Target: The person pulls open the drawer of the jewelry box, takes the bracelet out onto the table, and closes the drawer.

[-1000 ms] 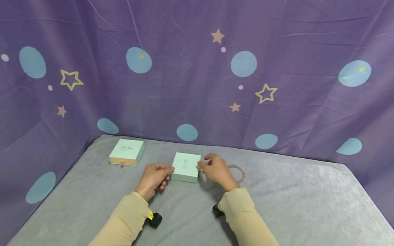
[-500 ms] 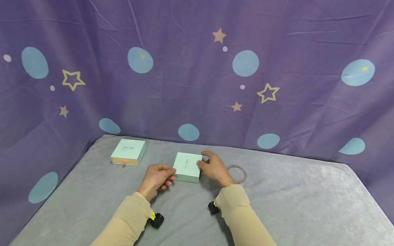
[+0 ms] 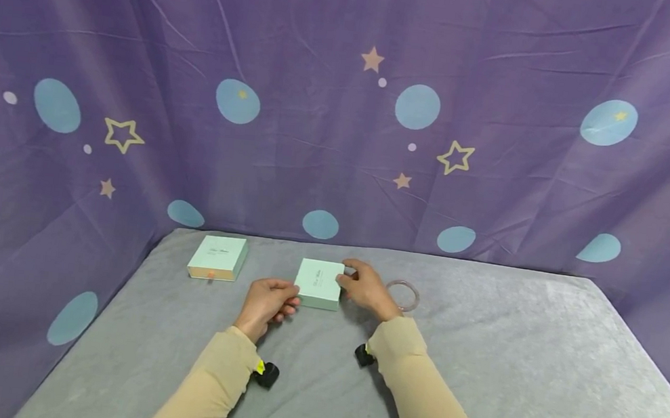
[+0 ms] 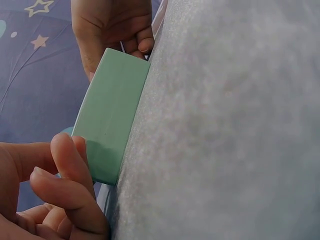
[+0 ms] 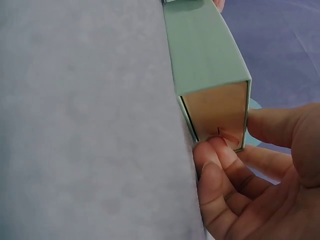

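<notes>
A person's two bare hands hold a small mint-green box (image 3: 318, 283), which lies flat near the back of a table covered in grey cloth (image 3: 539, 367), its printed lid facing up. The left hand (image 3: 266, 304) pinches the box at its near left corner, the other fingers loosely bent beneath. The right hand (image 3: 368, 291) grips the opposite end, its thumb at the top edge; the right wrist view shows bent fingers against a tan end panel (image 5: 215, 107), touching a small ribbon tab (image 5: 229, 137), though whether they pinch it I cannot tell. Well apart to the left sits a second box (image 3: 218, 256), also mint green, its tan side facing the person. Just beside the right hand, on its far side from the held box, a thin pinkish ring (image 3: 417, 299) lies on the cloth. Both arms wear beige sleeves (image 3: 428, 396). Behind the table hangs a purple curtain (image 3: 305, 29) printed with stars and blue spots.
</notes>
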Demonstrator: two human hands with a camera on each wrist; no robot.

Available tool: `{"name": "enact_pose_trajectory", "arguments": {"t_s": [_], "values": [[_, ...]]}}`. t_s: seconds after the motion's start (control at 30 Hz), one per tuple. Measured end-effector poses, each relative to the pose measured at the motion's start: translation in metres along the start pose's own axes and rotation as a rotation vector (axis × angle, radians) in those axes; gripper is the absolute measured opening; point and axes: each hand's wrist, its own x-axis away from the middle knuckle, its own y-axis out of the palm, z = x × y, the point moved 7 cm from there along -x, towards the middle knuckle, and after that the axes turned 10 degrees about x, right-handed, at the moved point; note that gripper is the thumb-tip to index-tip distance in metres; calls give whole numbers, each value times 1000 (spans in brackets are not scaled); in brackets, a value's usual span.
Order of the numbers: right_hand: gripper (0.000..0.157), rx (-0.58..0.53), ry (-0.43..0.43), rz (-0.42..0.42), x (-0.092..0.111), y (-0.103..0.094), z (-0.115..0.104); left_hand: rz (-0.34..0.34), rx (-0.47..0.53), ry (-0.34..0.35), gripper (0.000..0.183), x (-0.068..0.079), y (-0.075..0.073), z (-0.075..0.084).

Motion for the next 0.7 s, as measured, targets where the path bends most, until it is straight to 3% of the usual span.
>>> {"name": "enact_pose_trajectory", "arguments": {"t_s": [0.37, 0.7], "values": [[51, -7, -11, 10, 5, 0, 1, 14, -16, 29, 25, 0, 0, 0], [52, -59, 31, -4, 10, 1, 0, 3, -8, 70, 29, -1, 0, 1]]}}
